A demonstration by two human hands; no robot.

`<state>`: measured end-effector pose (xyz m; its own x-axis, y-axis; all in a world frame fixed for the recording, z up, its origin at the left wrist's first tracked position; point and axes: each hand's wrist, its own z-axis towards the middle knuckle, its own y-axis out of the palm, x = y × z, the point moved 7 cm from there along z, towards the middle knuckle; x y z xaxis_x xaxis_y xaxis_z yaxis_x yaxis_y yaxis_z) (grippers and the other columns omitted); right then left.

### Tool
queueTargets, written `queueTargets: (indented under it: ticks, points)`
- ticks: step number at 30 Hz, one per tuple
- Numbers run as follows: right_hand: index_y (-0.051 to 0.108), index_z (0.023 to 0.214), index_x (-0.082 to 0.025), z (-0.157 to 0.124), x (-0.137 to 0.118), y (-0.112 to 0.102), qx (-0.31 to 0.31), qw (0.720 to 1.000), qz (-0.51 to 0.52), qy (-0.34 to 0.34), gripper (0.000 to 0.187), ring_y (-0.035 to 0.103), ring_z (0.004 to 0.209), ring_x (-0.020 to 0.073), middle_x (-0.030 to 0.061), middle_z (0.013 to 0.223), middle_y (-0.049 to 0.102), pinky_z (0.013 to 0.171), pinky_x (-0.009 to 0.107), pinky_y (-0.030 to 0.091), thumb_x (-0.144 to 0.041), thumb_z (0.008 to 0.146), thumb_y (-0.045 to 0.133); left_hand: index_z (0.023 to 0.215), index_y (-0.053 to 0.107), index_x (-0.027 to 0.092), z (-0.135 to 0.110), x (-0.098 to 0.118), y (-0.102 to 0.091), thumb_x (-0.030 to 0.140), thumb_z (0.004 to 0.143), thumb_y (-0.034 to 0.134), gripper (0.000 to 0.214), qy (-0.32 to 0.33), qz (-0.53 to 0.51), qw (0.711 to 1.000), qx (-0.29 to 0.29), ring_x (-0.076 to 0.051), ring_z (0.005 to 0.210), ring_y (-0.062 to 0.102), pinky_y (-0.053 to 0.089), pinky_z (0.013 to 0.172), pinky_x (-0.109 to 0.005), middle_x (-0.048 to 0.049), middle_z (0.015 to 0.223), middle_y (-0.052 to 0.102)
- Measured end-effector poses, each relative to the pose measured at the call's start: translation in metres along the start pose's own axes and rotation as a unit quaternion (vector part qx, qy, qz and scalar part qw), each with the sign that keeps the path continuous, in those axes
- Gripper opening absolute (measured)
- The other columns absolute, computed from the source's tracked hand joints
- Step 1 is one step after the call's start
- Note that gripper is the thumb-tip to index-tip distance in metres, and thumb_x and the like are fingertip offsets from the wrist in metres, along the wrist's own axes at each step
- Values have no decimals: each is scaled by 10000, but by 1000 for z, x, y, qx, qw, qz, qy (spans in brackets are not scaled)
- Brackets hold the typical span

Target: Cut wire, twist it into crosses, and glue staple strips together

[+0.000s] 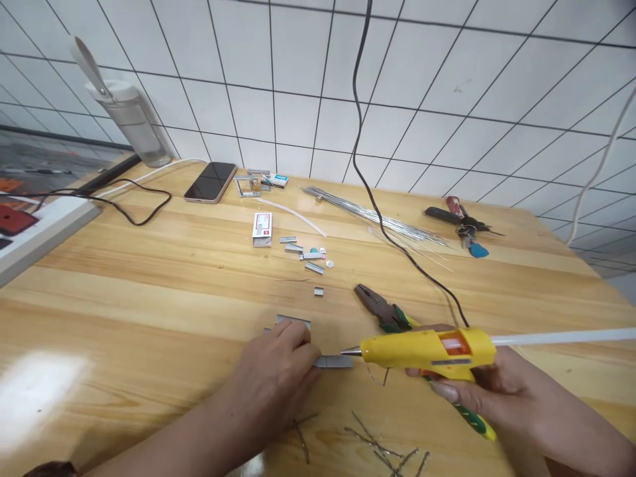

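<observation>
Upper center-left: small white box (262, 226), red print too small to read. Lower center: left hand (281, 361), fingers pinching left end of gray metal strip (338, 362). Lower right: yellow glue gun (407, 349), tip at strip, contact unclear, side label illegible; right hand (517, 387) has fingers wrapped around it.

The left hand (288, 361) is bare, and so is the left forearm (213, 421), all the way down to the bottom edge of the view. The right hand (509, 391) and the right forearm (581, 421) are bare too. The right thumbnail (446, 391) looks smooth, with a round tip. In the bottom left corner is a small dark bit (52, 470), too cut off to tell if it is worn.
</observation>
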<state>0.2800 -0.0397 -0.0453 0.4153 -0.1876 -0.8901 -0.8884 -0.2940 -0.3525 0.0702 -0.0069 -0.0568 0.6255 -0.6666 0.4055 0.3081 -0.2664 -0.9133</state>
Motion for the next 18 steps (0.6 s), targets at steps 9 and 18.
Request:
queueTargets:
  ticks: [9, 18]
  points:
    - [562, 1232, -277, -5, 7, 13, -55, 991, -123, 24, 410, 572, 1089, 268, 69, 1234, 603, 959, 405, 438, -374, 833, 562, 754, 613, 168, -1, 0, 1, 186, 866, 460, 191, 2, -9, 1000, -3, -190, 760, 521, 463, 632, -303, -59, 823, 583]
    - [454, 1327, -269, -5, 13, 18, -64, 980, -189, 15, 510, 516, 1171, 291, 64, 1192, 634, 927, 386, 480, -355, 834, 557, 758, 621, 166, 0, 2, 1, 209, 881, 461, 206, 1, -9, 1000, -5, -179, 757, 527, 460, 644, -290, -58, 827, 591]
